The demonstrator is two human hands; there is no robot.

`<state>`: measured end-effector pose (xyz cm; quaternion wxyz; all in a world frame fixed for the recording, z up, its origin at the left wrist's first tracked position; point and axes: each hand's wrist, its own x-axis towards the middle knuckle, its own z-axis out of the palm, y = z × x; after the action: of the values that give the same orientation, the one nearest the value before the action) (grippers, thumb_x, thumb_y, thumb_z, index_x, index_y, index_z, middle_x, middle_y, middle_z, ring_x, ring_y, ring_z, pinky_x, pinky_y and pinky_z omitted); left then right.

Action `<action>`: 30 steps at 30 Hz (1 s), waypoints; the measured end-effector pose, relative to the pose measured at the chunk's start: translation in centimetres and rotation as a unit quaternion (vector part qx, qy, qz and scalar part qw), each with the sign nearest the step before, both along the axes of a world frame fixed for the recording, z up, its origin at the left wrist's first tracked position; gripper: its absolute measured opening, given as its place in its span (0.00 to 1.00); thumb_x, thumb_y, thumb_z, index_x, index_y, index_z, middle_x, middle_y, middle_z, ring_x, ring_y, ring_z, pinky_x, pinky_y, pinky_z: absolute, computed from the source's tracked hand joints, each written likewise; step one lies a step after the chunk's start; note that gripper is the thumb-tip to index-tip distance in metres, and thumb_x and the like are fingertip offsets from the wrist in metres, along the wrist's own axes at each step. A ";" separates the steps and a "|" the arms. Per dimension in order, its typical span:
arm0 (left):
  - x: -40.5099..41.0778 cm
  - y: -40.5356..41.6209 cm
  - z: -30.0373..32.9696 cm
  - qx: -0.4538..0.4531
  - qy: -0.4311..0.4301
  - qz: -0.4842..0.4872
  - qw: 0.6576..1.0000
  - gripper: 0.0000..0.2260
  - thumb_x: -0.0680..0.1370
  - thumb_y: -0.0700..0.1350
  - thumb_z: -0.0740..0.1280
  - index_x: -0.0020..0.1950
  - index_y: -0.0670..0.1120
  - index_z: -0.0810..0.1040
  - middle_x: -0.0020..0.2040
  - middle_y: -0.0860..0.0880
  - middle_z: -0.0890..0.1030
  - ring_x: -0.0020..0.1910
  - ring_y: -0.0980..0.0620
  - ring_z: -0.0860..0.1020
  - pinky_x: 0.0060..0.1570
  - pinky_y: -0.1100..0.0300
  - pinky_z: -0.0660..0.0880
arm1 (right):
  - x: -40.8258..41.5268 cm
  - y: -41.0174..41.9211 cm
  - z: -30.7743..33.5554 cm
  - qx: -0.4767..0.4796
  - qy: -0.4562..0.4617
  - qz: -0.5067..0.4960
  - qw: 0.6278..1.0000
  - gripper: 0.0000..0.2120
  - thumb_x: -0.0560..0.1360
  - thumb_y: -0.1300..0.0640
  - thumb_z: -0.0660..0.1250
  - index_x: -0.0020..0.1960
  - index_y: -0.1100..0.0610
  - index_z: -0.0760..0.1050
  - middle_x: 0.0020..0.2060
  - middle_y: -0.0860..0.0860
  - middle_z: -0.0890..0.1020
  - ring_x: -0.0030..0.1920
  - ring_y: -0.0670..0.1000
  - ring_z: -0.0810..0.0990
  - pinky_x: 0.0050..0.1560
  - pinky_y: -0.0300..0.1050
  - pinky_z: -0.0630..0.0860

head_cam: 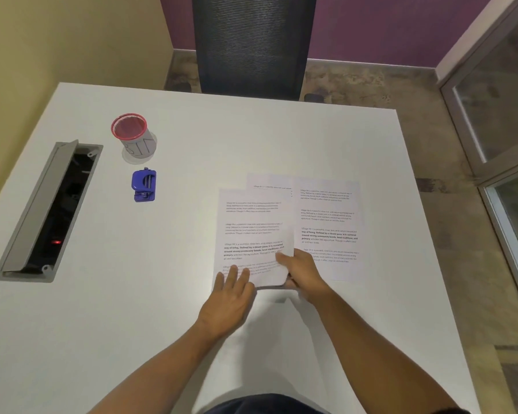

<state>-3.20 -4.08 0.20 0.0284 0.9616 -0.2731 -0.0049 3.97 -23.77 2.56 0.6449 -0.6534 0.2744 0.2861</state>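
Observation:
Three printed sheets lie on the white table (192, 130). The nearest sheet (251, 222) overlaps a second sheet (269, 182) behind it, and a third sheet (329, 219) lies to the right. My left hand (229, 297) rests flat with straight fingers on the near sheet's bottom left corner. My right hand (304, 273) pinches that sheet's bottom right corner, thumb on top, and the corner is lifted off the table, casting a shadow.
A blue hole punch (144, 185) sits left of the papers. Behind it stands a red-rimmed mesh cup (133, 138) with a paper label. An open grey cable box (51, 210) is set into the table at left. A black mesh chair (251, 43) stands at the far edge.

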 end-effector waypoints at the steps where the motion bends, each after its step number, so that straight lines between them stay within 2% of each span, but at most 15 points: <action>1: 0.0 -0.2 -0.2 -0.004 -0.012 -0.007 1.000 0.13 0.73 0.38 0.55 0.47 0.40 0.79 0.58 0.37 0.81 0.56 0.32 0.79 0.50 0.37 0.78 | 0.0 -0.3 -0.2 -0.025 -0.011 0.018 0.999 0.14 0.78 0.60 0.65 0.63 0.57 0.77 0.56 0.55 0.84 0.52 0.57 0.84 0.47 0.61 0.83; 3: 0.2 -0.5 -0.3 -0.014 -0.021 -0.004 1.000 0.11 0.73 0.37 0.58 0.48 0.41 0.78 0.59 0.38 0.80 0.58 0.33 0.78 0.53 0.37 0.76 | -0.1 -1.0 -0.3 -0.070 -0.034 0.042 0.996 0.16 0.77 0.65 0.63 0.63 0.58 0.77 0.57 0.54 0.83 0.54 0.57 0.83 0.49 0.61 0.82; 5: 0.4 -0.7 -0.5 -0.054 -0.012 0.022 0.998 0.06 0.75 0.40 0.63 0.50 0.42 0.77 0.61 0.40 0.78 0.62 0.36 0.76 0.57 0.39 0.71 | -0.4 -2.0 -0.2 -0.085 -0.059 0.034 0.994 0.16 0.78 0.65 0.63 0.64 0.57 0.77 0.57 0.54 0.83 0.55 0.57 0.82 0.50 0.58 0.83; 7: 0.5 -0.7 -0.6 -0.098 0.006 0.044 0.994 0.07 0.78 0.45 0.63 0.52 0.44 0.76 0.64 0.43 0.76 0.65 0.40 0.72 0.60 0.42 0.67 | -0.7 -3.4 -0.3 -0.087 -0.081 0.005 0.993 0.15 0.78 0.65 0.65 0.63 0.58 0.77 0.57 0.54 0.83 0.55 0.56 0.82 0.48 0.51 0.82; 9: 0.8 -0.7 -0.4 -0.126 0.019 0.046 0.991 0.08 0.79 0.46 0.61 0.56 0.45 0.75 0.66 0.45 0.73 0.66 0.42 0.70 0.61 0.45 0.66 | -1.2 -5.0 -0.3 -0.085 -0.094 -0.031 0.991 0.16 0.78 0.66 0.66 0.64 0.60 0.77 0.58 0.53 0.83 0.56 0.53 0.82 0.53 0.46 0.79; 13: 2.6 -1.5 1.2 -0.211 0.053 0.105 0.970 0.09 0.79 0.42 0.60 0.57 0.42 0.74 0.58 0.44 0.75 0.54 0.42 0.74 0.50 0.49 0.73 | -2.0 -8.3 -0.1 -0.089 -0.098 -0.084 0.988 0.17 0.77 0.69 0.65 0.66 0.62 0.76 0.60 0.54 0.82 0.58 0.54 0.81 0.61 0.48 0.75; 15: 3.3 -2.3 1.9 -0.242 0.068 0.187 0.950 0.12 0.78 0.44 0.62 0.60 0.43 0.72 0.60 0.44 0.75 0.56 0.45 0.74 0.53 0.51 0.75 | -2.2 -9.9 -0.1 -0.103 -0.095 -0.094 0.986 0.17 0.78 0.68 0.65 0.66 0.62 0.75 0.61 0.54 0.81 0.60 0.55 0.80 0.64 0.51 0.74; 18: 4.4 -3.9 2.3 -0.294 0.154 0.320 0.888 0.17 0.79 0.47 0.63 0.65 0.40 0.71 0.67 0.41 0.72 0.64 0.43 0.71 0.61 0.49 0.71 | -2.0 -12.0 -0.1 -0.125 -0.090 -0.097 0.983 0.17 0.78 0.66 0.66 0.67 0.62 0.75 0.61 0.55 0.81 0.60 0.56 0.80 0.66 0.54 0.74; 20: 5.4 -4.7 2.3 -0.334 0.215 0.381 0.834 0.18 0.79 0.47 0.64 0.63 0.36 0.71 0.65 0.38 0.73 0.62 0.41 0.73 0.60 0.48 0.72 | -1.5 -13.2 -0.2 -0.136 -0.085 -0.098 0.982 0.16 0.78 0.66 0.66 0.65 0.62 0.76 0.59 0.55 0.82 0.58 0.56 0.81 0.64 0.53 0.75; 22: 6.5 -5.2 2.4 -0.351 0.248 0.430 0.794 0.19 0.79 0.47 0.65 0.59 0.31 0.72 0.59 0.33 0.75 0.58 0.36 0.75 0.58 0.44 0.74 | -0.9 -14.2 -0.2 -0.159 -0.069 -0.097 0.980 0.13 0.77 0.65 0.66 0.62 0.62 0.77 0.56 0.55 0.82 0.56 0.57 0.81 0.61 0.53 0.77; 23: 6.9 -5.5 2.4 -0.348 0.252 0.448 0.784 0.20 0.78 0.48 0.65 0.58 0.31 0.72 0.58 0.32 0.76 0.58 0.34 0.75 0.58 0.41 0.74 | -0.5 -14.7 -0.3 -0.176 -0.059 -0.093 0.978 0.09 0.77 0.65 0.66 0.57 0.60 0.79 0.52 0.54 0.83 0.53 0.57 0.81 0.57 0.52 0.78; 25: 7.3 -6.0 2.6 -0.331 0.245 0.466 0.783 0.19 0.77 0.48 0.66 0.57 0.32 0.73 0.56 0.34 0.77 0.58 0.35 0.74 0.56 0.42 0.74 | 0.1 -15.4 -0.4 -0.229 -0.046 -0.097 0.967 0.03 0.76 0.62 0.67 0.45 0.56 0.78 0.41 0.51 0.80 0.47 0.57 0.78 0.47 0.47 0.77; 26: 7.4 -6.2 2.6 -0.317 0.239 0.469 0.789 0.18 0.77 0.49 0.66 0.55 0.34 0.74 0.56 0.36 0.76 0.58 0.36 0.74 0.55 0.44 0.73 | 0.2 -15.5 -0.6 -0.268 -0.041 -0.094 0.958 0.01 0.75 0.61 0.68 0.45 0.57 0.78 0.42 0.52 0.80 0.48 0.58 0.78 0.48 0.47 0.76; 28: 7.4 -6.7 2.4 -0.285 0.228 0.474 0.801 0.16 0.77 0.49 0.66 0.54 0.36 0.73 0.56 0.38 0.75 0.58 0.38 0.72 0.54 0.48 0.70 | 0.3 -15.6 -1.2 -0.381 -0.036 -0.065 0.922 0.13 0.74 0.59 0.69 0.57 0.62 0.78 0.53 0.58 0.81 0.58 0.63 0.77 0.58 0.52 0.74; 30: 7.5 -7.2 2.1 -0.264 0.218 0.481 0.807 0.17 0.77 0.51 0.67 0.54 0.37 0.72 0.57 0.39 0.74 0.58 0.38 0.70 0.53 0.48 0.70 | 0.3 -15.2 -1.7 -0.462 -0.044 -0.029 0.885 0.23 0.73 0.58 0.71 0.66 0.64 0.73 0.61 0.63 0.77 0.64 0.67 0.72 0.62 0.58 0.71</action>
<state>4.31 -11.24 2.34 0.3392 0.8986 0.2471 -0.1282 4.31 -38.93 0.91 0.2889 -0.8814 0.3653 0.0790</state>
